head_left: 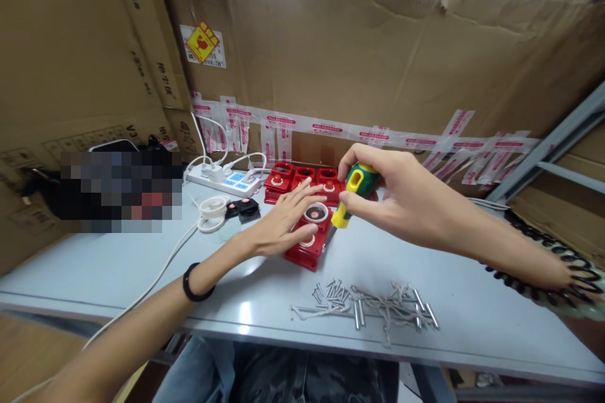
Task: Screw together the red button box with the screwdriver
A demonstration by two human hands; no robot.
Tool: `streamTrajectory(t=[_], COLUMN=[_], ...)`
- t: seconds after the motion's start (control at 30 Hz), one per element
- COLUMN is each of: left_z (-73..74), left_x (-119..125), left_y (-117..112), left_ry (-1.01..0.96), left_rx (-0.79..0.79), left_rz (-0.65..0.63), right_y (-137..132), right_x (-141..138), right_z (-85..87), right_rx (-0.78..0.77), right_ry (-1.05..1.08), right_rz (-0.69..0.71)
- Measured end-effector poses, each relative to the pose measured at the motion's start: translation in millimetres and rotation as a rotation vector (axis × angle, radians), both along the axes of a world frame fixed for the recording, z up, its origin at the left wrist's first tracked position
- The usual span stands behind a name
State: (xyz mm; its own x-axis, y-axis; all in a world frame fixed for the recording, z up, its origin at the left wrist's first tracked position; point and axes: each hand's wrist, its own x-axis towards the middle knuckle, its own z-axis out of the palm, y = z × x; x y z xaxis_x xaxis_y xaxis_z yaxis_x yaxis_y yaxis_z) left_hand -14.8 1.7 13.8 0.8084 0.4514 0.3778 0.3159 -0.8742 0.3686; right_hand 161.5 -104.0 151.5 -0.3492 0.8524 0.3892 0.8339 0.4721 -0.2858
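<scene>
My right hand (373, 179) is closed round the yellow and green handle of a screwdriver (358, 184). Its shaft slants down to the right side of a red housing (302, 258) in the middle of the table; the tip is too small to make out. Across that same housing lies my left hand (288, 217), fingers stretched out and spread. A white ring with a dark round centre (316, 213) shows on the housing beyond my thumb. Part of the housing is hidden under my left hand. Behind it stand more red housings (280, 177) in a row.
Loose screws (336, 291), metal pins (359, 315) and tangled string (387, 305) lie near the table's front edge. To the left are a white power strip (231, 181), coiled white cable (212, 211) and black pieces (243, 206). Cardboard (331, 56) walls the back.
</scene>
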Motion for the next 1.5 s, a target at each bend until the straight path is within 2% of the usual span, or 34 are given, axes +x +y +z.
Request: streamTrajectory(t=[0.13, 0.3, 0.4, 0.5, 0.6, 0.7, 0.77, 0.9, 0.97, 1.17, 1.33, 1.4, 1.5], left_z=[7.5, -3.2, -9.4, -8.0, 1.3, 8.0, 6.8, -1.9, -4.8, -7.5, -7.0, -8.1, -10.6], left_x=[6, 17, 19, 18, 12, 1, -5, -7, -3, 8, 4, 2, 2], left_y=[-24, -38, -42, -44, -37, -16, 0, 19, 21, 19, 16, 16, 17], left_ry=[0.011, 0.085, 0.128, 0.142, 0.12, 0.106, 0.113, 0.155, 0.132, 0.112, 0.009, -0.042, -0.07], left_rx=[0.122, 0.244, 0.258, 0.237, 0.204, 0.135, 0.065, -0.054, -0.02, 0.188, 0.278, 0.212, 0.003], left_rz=[-0.152, -0.226, -0.246, -0.27, -0.225, -0.121, -0.084, -0.144, -0.096, 0.279, 0.451, 0.391, 0.141], right_y=[-7, -12, -15, -17, -17, -15, -14, -10, -8, 2, 12, 15, 19], right_x=[8, 14, 16, 16, 16, 16, 16, 15, 13, 7, 6, 6, 4], right_z=[-1.7, -0.4, 2.5, 4.3, 4.1, 3.2, 2.6, 0.4, -1.4, -10.7, -21.6, -25.5, -31.0], right_rx=[0.006, -0.026, -0.024, -0.029, -0.038, -0.042, -0.038, -0.021, -0.006, 0.019, -0.002, -0.015, -0.05], right_ry=[0.002, -0.005, 0.012, 0.024, 0.034, 0.034, 0.028, 0.008, 0.003, -0.019, -0.001, 0.0, 0.002], right_rz=[-0.032, -0.061, -0.084, -0.105, -0.111, -0.097, -0.084, -0.064, -0.052, -0.042, -0.038, -0.044, -0.049])
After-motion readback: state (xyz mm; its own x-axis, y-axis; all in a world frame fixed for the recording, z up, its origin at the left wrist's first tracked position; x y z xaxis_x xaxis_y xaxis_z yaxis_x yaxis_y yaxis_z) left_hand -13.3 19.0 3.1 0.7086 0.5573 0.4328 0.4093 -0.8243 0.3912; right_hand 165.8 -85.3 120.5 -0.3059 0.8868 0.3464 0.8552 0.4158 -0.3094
